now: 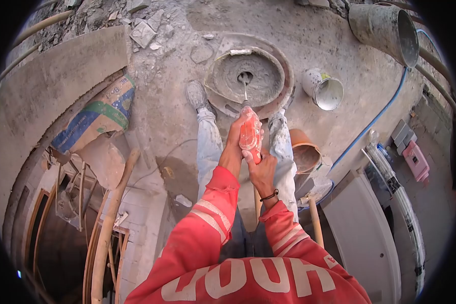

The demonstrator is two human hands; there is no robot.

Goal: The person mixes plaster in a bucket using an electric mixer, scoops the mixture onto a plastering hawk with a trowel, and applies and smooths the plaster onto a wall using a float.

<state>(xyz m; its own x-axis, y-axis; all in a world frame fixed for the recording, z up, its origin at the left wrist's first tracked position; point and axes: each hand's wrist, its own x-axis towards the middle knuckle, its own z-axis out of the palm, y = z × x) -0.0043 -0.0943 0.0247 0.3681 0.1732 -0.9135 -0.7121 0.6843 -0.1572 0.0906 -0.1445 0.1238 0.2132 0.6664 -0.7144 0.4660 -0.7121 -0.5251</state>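
Note:
A red, mortar-smeared power drill (250,133) is held in front of me with both hands, pointing down and away. My left hand (233,140) wraps around its body near the front. Closed on the rear grip is my right hand (263,171), with a dark bracelet at the wrist. From the drill's chuck a mixing rod (245,91) runs into wet grey mortar (223,76), where a hollow shows around it; the rod's lower end is hidden. The mortar fills a round tub (280,93) standing between my shoes.
At right are a whitish bucket (314,83), an orange bucket (301,139), a large tipped grey bucket (375,30) and a blue hose (377,119). To the left lie a cement bag (99,114) and a wooden pole (114,218). Rubble (144,33) lies at the back left.

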